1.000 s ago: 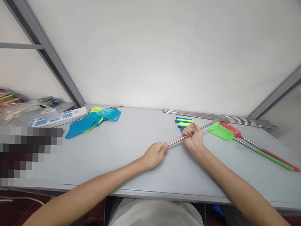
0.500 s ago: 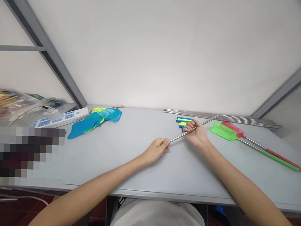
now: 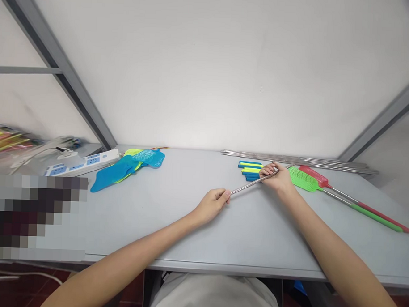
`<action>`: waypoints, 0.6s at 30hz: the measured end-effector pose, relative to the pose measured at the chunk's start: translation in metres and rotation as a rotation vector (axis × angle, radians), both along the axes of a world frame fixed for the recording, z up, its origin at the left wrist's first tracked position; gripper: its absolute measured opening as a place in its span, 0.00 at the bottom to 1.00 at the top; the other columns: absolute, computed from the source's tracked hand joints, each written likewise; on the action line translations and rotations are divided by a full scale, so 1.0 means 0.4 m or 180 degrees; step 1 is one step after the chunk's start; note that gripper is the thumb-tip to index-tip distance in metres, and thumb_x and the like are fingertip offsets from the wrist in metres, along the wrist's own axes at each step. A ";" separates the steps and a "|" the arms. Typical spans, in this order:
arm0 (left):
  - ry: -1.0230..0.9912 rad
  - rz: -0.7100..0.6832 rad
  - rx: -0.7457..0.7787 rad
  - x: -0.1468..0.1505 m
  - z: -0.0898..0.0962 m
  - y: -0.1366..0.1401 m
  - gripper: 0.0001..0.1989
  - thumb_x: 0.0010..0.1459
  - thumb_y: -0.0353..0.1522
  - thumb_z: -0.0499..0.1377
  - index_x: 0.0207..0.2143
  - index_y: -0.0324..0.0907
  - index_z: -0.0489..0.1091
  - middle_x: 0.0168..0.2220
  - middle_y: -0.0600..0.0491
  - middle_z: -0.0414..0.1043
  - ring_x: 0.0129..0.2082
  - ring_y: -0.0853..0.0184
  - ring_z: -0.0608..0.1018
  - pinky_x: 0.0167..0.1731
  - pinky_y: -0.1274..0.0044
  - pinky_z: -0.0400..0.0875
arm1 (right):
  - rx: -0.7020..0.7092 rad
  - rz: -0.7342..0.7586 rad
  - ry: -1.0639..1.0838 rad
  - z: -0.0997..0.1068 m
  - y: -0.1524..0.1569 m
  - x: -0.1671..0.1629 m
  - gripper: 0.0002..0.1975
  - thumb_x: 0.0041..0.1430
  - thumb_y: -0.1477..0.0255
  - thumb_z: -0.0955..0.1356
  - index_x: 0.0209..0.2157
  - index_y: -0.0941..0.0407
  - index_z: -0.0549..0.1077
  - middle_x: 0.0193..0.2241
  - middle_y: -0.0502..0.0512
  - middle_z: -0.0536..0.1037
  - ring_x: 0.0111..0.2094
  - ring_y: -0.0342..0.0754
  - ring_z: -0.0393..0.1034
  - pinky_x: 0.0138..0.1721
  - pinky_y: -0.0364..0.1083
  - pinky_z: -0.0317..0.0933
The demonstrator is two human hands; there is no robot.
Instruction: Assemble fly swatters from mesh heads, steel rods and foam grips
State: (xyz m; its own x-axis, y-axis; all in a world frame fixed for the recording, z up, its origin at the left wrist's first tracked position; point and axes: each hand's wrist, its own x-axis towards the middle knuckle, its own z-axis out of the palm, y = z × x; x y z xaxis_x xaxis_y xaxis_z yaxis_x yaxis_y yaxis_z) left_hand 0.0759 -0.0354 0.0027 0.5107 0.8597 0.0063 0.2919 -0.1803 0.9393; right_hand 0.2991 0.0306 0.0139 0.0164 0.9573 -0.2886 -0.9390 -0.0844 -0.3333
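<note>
A thin metal rod (image 3: 246,186) slants above the table between my hands, its far end up and to the right. My left hand (image 3: 213,204) is closed on the near end. Farther along, my right hand (image 3: 276,177) has its fingers curled around the rod, palm turned up. Behind that hand lie several blue and yellow handle grips (image 3: 250,170), partly hidden by it. To its right are a green fly swatter (image 3: 303,180) and a red fly swatter (image 3: 315,175), each with a metal shaft and coloured handle.
Loose metal rods (image 3: 298,161) lie along the wall. Blue and yellow swatter heads (image 3: 120,169) are piled at the left, beside a white power strip (image 3: 85,163). Bagged items (image 3: 13,138) sit farther left. A grey frame post (image 3: 68,77) stands there. The table's front edge (image 3: 234,267) is close to my body.
My right hand has slid along the rod to the right, away from my left hand, uncovering more of the handle grips. My left hand keeps its hold on the near end.
</note>
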 end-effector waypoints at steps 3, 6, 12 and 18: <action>0.0081 0.0032 0.0126 0.001 0.004 -0.003 0.18 0.54 0.42 0.40 0.23 0.39 0.58 0.13 0.61 0.45 0.14 0.77 0.51 0.15 0.83 0.46 | -0.0006 0.0042 0.0005 0.006 -0.001 0.008 0.09 0.47 0.77 0.55 0.18 0.56 0.47 0.11 0.43 0.50 0.11 0.37 0.44 0.11 0.38 0.46; 0.0121 0.0077 0.0212 0.002 0.004 -0.003 0.17 0.54 0.41 0.41 0.23 0.39 0.58 0.14 0.61 0.44 0.14 0.77 0.51 0.16 0.83 0.46 | 0.0044 0.0000 0.0008 0.008 0.000 0.016 0.09 0.46 0.77 0.56 0.18 0.56 0.47 0.11 0.43 0.50 0.11 0.37 0.43 0.11 0.38 0.45; 0.0056 0.0137 0.0326 0.001 0.007 -0.006 0.14 0.53 0.41 0.43 0.26 0.40 0.58 0.16 0.61 0.48 0.16 0.77 0.54 0.17 0.83 0.49 | 0.0044 -0.0203 -0.0115 0.009 0.009 0.044 0.09 0.46 0.78 0.55 0.17 0.56 0.46 0.10 0.43 0.49 0.10 0.37 0.44 0.11 0.38 0.45; 0.0075 0.0117 0.0409 -0.001 0.006 -0.006 0.13 0.52 0.41 0.44 0.28 0.40 0.59 0.17 0.61 0.49 0.17 0.77 0.55 0.17 0.83 0.50 | 0.0030 -0.0481 -0.0122 0.009 0.012 0.064 0.11 0.45 0.78 0.55 0.16 0.56 0.44 0.09 0.43 0.48 0.10 0.38 0.42 0.10 0.38 0.43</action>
State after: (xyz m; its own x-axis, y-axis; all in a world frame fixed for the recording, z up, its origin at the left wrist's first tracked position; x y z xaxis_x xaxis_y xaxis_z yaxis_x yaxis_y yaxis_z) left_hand 0.0754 -0.0378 0.0053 0.4802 0.8707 0.1058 0.3222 -0.2874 0.9020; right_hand 0.3245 0.0354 0.0173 0.1711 0.9458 -0.2761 -0.9274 0.0600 -0.3692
